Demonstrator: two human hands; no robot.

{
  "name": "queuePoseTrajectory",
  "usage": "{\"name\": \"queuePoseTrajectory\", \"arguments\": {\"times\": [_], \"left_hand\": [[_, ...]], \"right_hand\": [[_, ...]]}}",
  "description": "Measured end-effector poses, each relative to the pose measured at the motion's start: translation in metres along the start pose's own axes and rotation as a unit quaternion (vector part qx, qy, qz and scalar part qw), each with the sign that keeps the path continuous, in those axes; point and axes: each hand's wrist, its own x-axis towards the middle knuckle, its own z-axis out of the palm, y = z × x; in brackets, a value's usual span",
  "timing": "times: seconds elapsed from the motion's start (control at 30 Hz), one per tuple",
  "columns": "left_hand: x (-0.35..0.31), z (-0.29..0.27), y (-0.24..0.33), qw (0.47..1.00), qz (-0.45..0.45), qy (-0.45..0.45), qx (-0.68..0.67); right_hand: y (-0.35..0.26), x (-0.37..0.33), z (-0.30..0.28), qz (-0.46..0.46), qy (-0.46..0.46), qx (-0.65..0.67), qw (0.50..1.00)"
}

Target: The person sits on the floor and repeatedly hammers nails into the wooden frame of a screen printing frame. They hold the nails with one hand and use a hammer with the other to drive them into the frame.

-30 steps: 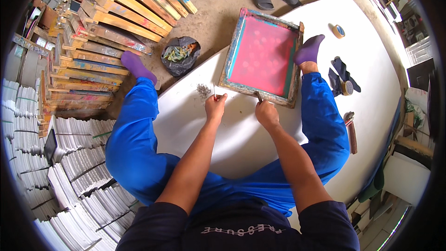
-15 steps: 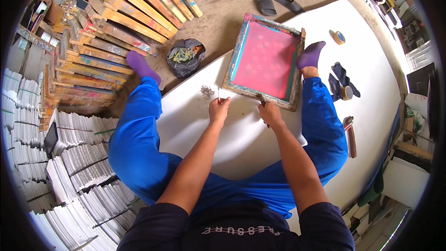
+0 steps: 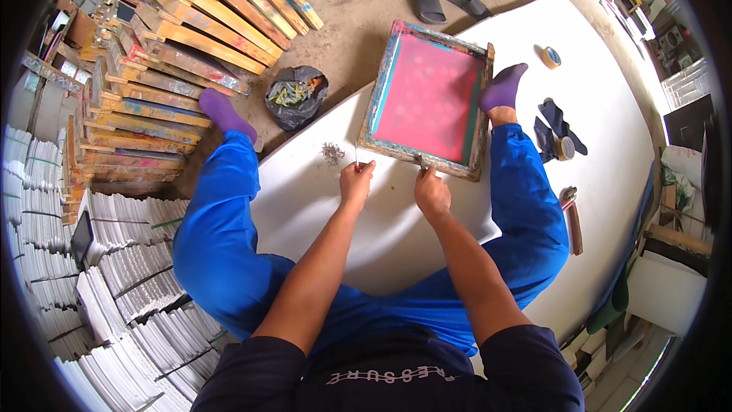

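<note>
Between my legs lies a screen printing frame point(image 3: 437, 99), its wooden edges stained with paint and its mesh pink with a teal border. My left hand point(image 3: 356, 185) is closed on a slim tool with a thin metal shaft point(image 3: 356, 156), just outside the frame's near left corner. At the near edge of the frame, my right hand point(image 3: 432, 192) grips a dark tool point(image 3: 419, 161) whose tip meets the wood; its exact kind is unclear. Left of the frame is a small heap of thin dark bits point(image 3: 332, 153), resembling pulled staples.
A black bag of scraps point(image 3: 297, 97) stands beyond the white board point(image 3: 313, 183). Stacked wooden frames point(image 3: 152, 99) and bundled paper point(image 3: 130, 282) line the left. Rolls of tape point(image 3: 550, 57), dark cloth pieces point(image 3: 561, 123) and a brown-handled tool point(image 3: 575, 225) lie right. Slides point(image 3: 427, 3) rest behind.
The whole view has shifted slightly, moving the scene a little left. My right hand has turned, and its tool's tip now sits lower at the frame's near edge. The left hand keeps its hold.
</note>
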Motion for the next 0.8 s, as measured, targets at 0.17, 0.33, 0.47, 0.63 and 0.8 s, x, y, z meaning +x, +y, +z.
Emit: {"name": "queuePoseTrajectory", "arguments": {"times": [0.17,0.33,0.47,0.63,0.8], "left_hand": [[-0.006,0.004,0.009,1.000,0.009,-0.019,-0.011],[-0.016,0.010,0.003,0.997,-0.023,-0.074,-0.014],[-0.022,0.009,0.007,0.991,-0.036,-0.125,-0.036],[-0.019,-0.005,0.006,0.980,-0.044,-0.155,-0.120],[-0.003,-0.034,-0.003,0.978,-0.073,-0.126,-0.151]], "right_hand": [[0.013,0.007,0.001,-0.023,0.012,0.009,1.000],[0.029,0.006,-0.002,-0.085,0.026,0.097,0.991],[-0.009,-0.025,-0.028,-0.057,-0.146,0.228,0.961],[-0.033,-0.038,-0.012,-0.074,-0.268,0.306,0.911],[-0.044,-0.036,0.006,0.017,-0.401,0.481,0.780]]}}
